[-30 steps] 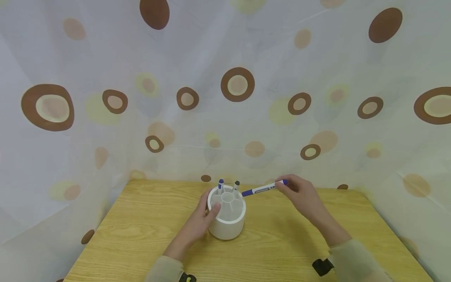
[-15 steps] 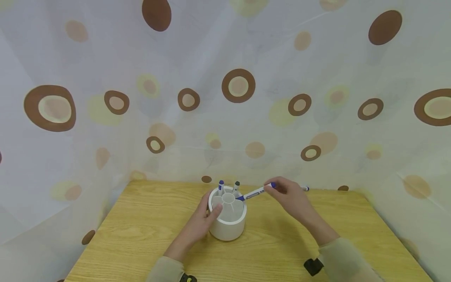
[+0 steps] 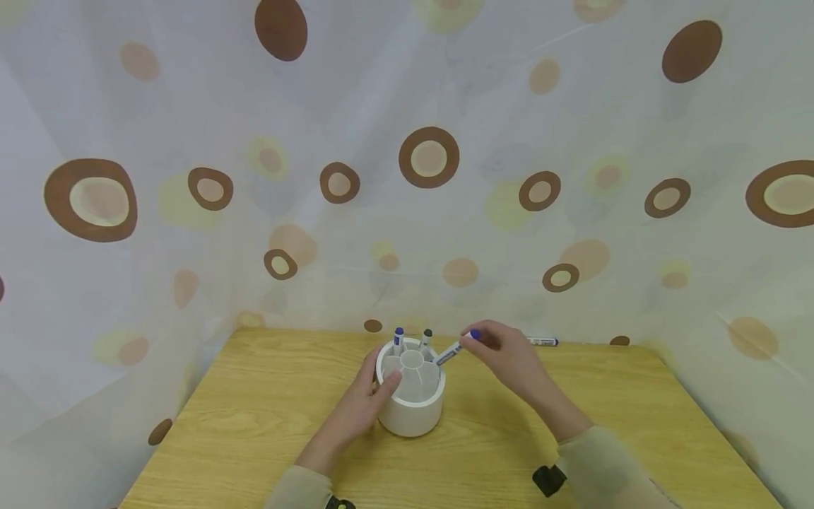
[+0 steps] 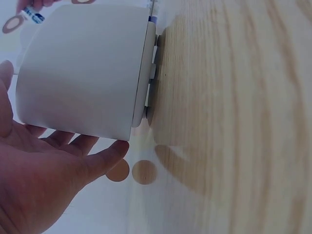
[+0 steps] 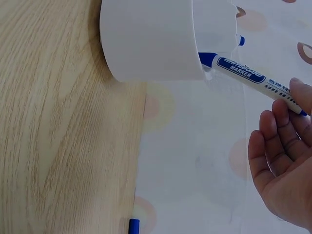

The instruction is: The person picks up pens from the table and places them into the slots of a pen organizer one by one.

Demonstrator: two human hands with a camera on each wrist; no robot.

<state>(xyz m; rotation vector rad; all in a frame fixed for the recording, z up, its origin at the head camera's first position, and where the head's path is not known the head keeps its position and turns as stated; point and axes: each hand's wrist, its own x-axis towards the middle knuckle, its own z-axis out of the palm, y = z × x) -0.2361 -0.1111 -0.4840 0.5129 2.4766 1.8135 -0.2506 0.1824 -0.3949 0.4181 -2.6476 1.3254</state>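
Whiteboard marker (image 3: 449, 352), white with blue ends, is tilted at the right side of the holder's mouth, lower end at the rim, upper end in the fingers.

Change: half a second ago the marker's blue lower end showed over the rim; now the head view no longer shows it, the marker leans more steeply, and the right hand is closer in. Left hand and holder look unchanged. Reading: insertion looks begun but incomplete, since most of the barrel remains outside.

Poses, near to far. Sleeves enter from the bottom edge; a black wrist device (image 3: 550, 481) sits by the right cuff. Left hand (image 3: 364, 397) grips the white holder (image 3: 410, 422), thumb over the rim, fingers spread along the outer wall. Holder stands upright on the wooden table (image 3: 254, 410). Right hand (image 3: 502, 355) comes in from the right above the table, pinching the marker's upper end by thumb and fingertips; remaining fingers are loosely bent, free of the holder.

Receiving compartment: cannot tell which, only that it is on the right side.

Farther: a blue-capped marker (image 3: 398, 341) and a dark-capped marker (image 3: 427, 339) stand in the holder's back compartments. Another marker (image 3: 542, 341) lies near the table's far edge, more exposed now. Behind, a spotted backdrop (image 3: 356, 92).
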